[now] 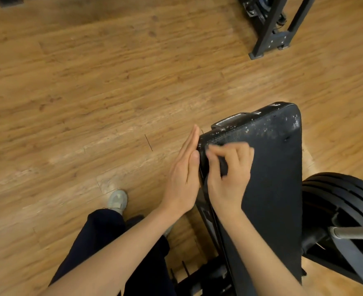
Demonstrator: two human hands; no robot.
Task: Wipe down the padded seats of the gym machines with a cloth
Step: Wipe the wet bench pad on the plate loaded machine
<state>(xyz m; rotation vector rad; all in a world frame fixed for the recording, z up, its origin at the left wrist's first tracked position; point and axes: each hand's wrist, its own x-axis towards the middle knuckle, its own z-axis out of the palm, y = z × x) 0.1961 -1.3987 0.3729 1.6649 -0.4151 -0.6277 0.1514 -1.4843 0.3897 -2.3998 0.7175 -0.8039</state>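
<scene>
Clearly unfinished, the worn black padded seat (pixel 272 167) is flecked white at its far end while the right hand (pixel 227 171) pinches a dark cloth (pixel 223 167) at its left edge, the left hand (pixel 184 174) flat alongside.

padded seat (pixel 270 167): black grained vinyl, matt, worn to white flecks at far end | floor (pixel 91 82) around seat: wood-grain planks, low sheen | bar (pixel 355 232) right of seat: brushed metal

Right hand (pixel 227 169) blurred (fingers especially) — any cloth indiscernible; weight plates (pixel 344 206) cropped.
</scene>
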